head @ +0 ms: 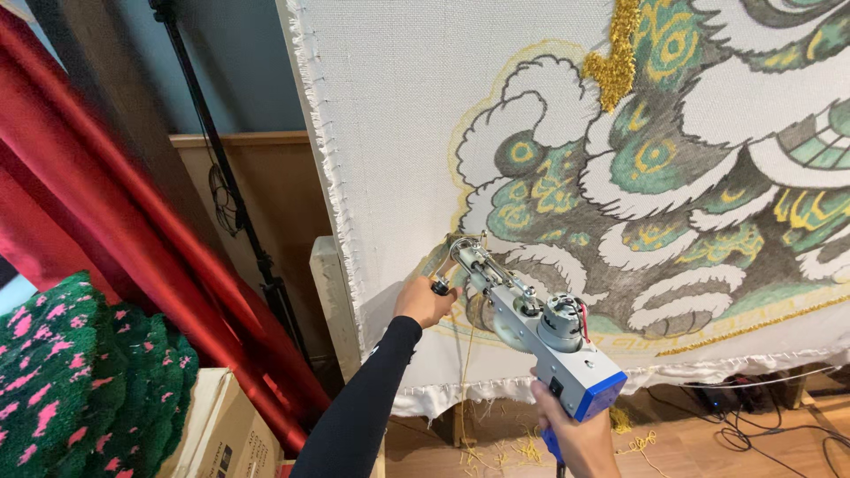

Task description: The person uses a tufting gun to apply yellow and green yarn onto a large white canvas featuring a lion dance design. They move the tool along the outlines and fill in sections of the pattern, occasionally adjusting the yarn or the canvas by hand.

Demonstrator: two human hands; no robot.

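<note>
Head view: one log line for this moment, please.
left hand: grips side handle of tufting gun | right hand: holds blue grip | gun tip: against stretched cloth at the design's lower left | yellow yarn scraps: on floor

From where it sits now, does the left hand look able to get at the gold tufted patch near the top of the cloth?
Probably yes: the left hand grips the tufting gun low down, and only bare cloth lies before the gold patch.

Red drape (133, 221), wooden floor (691, 438)

Left hand (423, 301) raised, fingers curled in grip; right hand (577, 435) low, fist clenched
</note>
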